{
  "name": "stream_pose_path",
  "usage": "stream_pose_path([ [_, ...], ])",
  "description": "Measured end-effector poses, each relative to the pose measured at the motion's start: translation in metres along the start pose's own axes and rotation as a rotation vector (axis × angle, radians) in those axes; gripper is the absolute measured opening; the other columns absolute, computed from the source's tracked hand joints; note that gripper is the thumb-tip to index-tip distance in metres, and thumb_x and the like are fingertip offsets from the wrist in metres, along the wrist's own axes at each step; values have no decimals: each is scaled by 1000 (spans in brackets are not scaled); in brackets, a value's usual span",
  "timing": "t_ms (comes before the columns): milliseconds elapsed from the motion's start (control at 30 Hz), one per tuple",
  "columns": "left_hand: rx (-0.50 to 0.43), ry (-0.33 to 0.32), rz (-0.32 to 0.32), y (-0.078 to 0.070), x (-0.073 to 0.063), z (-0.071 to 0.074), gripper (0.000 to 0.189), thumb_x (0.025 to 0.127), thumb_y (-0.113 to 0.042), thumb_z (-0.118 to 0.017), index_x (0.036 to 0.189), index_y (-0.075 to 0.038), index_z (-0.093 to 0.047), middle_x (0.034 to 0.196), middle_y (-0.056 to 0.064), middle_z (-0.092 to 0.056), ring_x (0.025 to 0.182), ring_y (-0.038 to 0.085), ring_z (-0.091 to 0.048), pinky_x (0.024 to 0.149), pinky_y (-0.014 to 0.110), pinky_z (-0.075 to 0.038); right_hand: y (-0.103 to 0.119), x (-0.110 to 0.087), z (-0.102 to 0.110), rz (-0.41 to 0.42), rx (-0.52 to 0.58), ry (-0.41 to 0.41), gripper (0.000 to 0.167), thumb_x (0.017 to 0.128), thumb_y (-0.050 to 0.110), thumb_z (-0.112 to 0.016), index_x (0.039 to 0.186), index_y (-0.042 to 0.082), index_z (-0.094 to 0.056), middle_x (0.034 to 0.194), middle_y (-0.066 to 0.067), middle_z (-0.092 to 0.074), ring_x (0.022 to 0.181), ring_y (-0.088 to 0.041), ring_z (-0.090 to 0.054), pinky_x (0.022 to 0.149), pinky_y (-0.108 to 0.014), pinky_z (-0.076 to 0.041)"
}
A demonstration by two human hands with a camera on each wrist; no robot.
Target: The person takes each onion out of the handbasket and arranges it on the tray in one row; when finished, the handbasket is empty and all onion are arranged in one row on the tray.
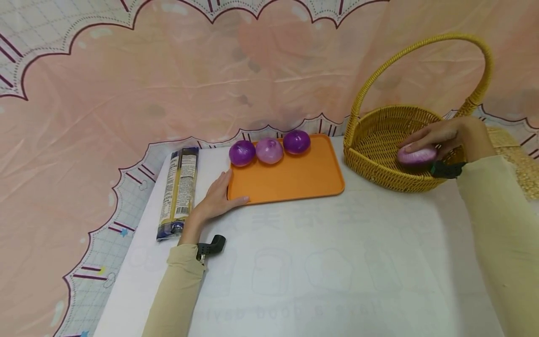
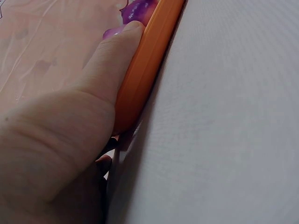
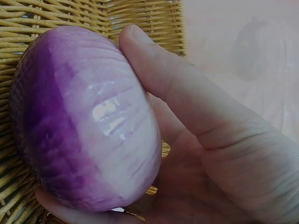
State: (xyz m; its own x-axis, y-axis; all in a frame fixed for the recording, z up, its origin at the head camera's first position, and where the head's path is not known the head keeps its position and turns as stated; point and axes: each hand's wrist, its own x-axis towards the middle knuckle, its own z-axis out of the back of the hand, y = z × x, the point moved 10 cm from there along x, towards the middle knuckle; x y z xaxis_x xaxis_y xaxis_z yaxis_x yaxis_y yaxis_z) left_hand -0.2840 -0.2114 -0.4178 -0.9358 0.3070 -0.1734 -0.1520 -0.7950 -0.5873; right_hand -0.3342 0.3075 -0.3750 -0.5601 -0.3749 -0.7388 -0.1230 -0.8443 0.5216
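In the head view my right hand (image 1: 438,135) reaches into a wicker basket (image 1: 370,168) and grips a purple-and-white onion (image 1: 414,157) low inside it. The right wrist view shows the thumb on one side of this onion (image 3: 98,116) and a finger under its lower end. My left hand (image 1: 216,199) rests at the near left corner of an orange tray (image 1: 290,180). Its thumb lies straight along the tray's front rim, and its fingers stretch along the left side. On the tray, three onions sit in a row at the back: dark purple (image 1: 242,153), paler (image 1: 269,151) and dark purple (image 1: 296,142).
Left of the tray lies a long packet (image 1: 178,192) with blue ends. The basket's tall arched handle (image 1: 421,42) rises over the right arm. A woven straw item (image 1: 522,164) lies behind the right sleeve. A pink patterned cloth (image 1: 168,84) hangs behind the white tabletop (image 1: 320,281).
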Motion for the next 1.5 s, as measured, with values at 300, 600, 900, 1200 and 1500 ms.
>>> stream_pose_path([
  [300,-1,6,5,-1,-1,0,106,86,-54,-66,157,-11,0,165,14,-1,153,34,1,123,55,-3,1,-2,-2,2,27,-12,70,101,43,-46,154,6,-19,152,-27,-24,119,-24,-46,95,-33,-52],
  [600,-19,-5,-11,1,-2,2,107,85,-54,-66,157,-13,1,165,15,-1,152,35,0,123,55,-4,2,-2,1,-1,-16,-23,66,101,46,-45,153,11,-27,158,-28,-11,132,-32,-36,97,-36,-50],
  [900,-13,5,1,2,-4,0,107,85,-55,-65,157,-14,1,165,14,-1,153,34,0,123,55,-4,6,0,-1,6,-7,-56,69,101,46,-45,153,6,-24,155,-31,-7,134,-41,-31,95,-38,-52],
  [1200,-3,6,4,2,-1,0,106,85,-56,-65,157,-13,2,165,15,0,152,36,1,123,55,-4,19,3,2,21,-43,-106,76,100,47,-45,151,-4,-21,149,-33,-22,124,-33,-45,95,-43,-54],
  [1500,11,12,29,5,-1,0,109,84,-61,-64,157,-11,0,164,17,1,152,37,0,123,57,-4,47,-20,11,167,-169,-231,63,99,45,-45,151,11,-32,137,-18,-46,115,-26,-49,86,-33,-53],
])
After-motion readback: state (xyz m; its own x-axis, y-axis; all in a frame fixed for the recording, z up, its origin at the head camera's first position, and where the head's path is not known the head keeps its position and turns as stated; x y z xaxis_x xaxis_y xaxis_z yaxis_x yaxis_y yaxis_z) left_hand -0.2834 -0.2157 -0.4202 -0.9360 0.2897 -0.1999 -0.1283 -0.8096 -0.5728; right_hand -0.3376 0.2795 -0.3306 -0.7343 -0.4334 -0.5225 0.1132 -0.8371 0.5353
